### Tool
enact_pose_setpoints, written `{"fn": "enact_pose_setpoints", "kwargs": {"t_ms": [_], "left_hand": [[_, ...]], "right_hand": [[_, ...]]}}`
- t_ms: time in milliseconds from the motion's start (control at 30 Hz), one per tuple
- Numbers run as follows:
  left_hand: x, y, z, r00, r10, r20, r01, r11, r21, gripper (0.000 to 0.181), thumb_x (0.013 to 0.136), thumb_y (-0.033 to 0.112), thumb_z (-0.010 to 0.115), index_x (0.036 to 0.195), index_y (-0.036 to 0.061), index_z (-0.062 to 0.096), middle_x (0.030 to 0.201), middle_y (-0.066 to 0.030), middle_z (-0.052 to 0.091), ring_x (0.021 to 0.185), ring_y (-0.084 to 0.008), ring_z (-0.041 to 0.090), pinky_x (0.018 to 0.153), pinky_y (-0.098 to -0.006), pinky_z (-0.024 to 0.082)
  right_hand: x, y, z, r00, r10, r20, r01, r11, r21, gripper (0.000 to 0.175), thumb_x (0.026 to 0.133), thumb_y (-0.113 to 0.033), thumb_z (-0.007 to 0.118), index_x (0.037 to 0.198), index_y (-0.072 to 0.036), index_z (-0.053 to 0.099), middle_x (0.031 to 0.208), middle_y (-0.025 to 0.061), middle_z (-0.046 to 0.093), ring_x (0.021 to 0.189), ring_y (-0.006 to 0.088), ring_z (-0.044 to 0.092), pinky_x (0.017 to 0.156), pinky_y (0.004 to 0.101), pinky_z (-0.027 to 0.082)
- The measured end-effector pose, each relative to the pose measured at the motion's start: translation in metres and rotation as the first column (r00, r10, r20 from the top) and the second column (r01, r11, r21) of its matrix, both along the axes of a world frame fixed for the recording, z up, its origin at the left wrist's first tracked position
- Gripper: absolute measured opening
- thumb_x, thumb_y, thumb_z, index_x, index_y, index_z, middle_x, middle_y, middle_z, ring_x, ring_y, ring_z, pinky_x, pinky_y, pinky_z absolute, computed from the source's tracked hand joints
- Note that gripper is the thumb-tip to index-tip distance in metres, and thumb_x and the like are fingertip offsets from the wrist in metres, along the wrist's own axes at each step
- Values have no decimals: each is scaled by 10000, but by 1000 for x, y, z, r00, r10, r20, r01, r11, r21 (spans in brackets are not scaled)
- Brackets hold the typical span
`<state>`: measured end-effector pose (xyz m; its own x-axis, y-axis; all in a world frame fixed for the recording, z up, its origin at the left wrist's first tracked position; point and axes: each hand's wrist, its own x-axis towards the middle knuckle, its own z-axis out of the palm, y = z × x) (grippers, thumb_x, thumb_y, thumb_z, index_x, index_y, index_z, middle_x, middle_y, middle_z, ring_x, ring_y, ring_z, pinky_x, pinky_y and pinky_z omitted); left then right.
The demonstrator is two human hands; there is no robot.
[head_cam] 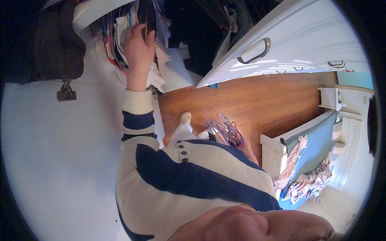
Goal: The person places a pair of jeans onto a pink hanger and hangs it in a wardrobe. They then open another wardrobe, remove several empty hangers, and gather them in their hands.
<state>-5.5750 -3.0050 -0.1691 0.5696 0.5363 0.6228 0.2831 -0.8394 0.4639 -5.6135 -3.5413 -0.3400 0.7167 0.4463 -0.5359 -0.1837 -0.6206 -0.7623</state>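
My left hand (139, 49) reaches up among garments (120, 28) hanging close together in a closet. Its fingers lie over a white garment and its thumb is beside a dark one; whether they grip anything cannot be told. Low by my right side, my right hand (245, 147) is shut on a bunch of thin hangers (224, 131) in several colours. Part of that hand is hidden behind the hangers and my striped cardigan sleeve.
White closet doors (289, 45) with curved metal handles stand at the upper right. A metal clip (66, 94) hangs under dark clothing at the left. Beyond the wooden floor (241, 96) are a white-framed bed (274, 150) with clothes on it and a small white nightstand (329, 98).
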Motion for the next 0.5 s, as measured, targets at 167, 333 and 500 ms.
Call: {"fn": "enact_pose_setpoints", "kwargs": {"t_ms": [167,333,500], "left_hand": [[89,-35,6,961,-206,185,255,917,-306,389,808,281,663,1109,48,585,1052,-217,608,970,-371,594,858,-437,470],[220,-68,-11,899,-343,271,401,895,-196,325,878,187,464,1110,-1,593,1084,-210,608,1018,-378,562,870,-440,450],[236,-61,-29,946,-307,105,325,893,-312,336,866,224,507,1113,15,596,1076,-212,614,991,-380,576,848,-441,461]], "right_hand": [[8,31,49,996,86,-2,-86,994,-62,327,734,-184,738,962,19,621,852,142,661,796,172,601,713,317,467],[-4,30,44,998,57,8,-56,995,-88,326,740,-190,733,964,19,621,855,141,662,797,173,602,714,317,467],[2,22,41,996,94,5,-93,990,-109,325,746,-196,728,966,18,622,858,141,663,799,175,603,716,317,467]]}}
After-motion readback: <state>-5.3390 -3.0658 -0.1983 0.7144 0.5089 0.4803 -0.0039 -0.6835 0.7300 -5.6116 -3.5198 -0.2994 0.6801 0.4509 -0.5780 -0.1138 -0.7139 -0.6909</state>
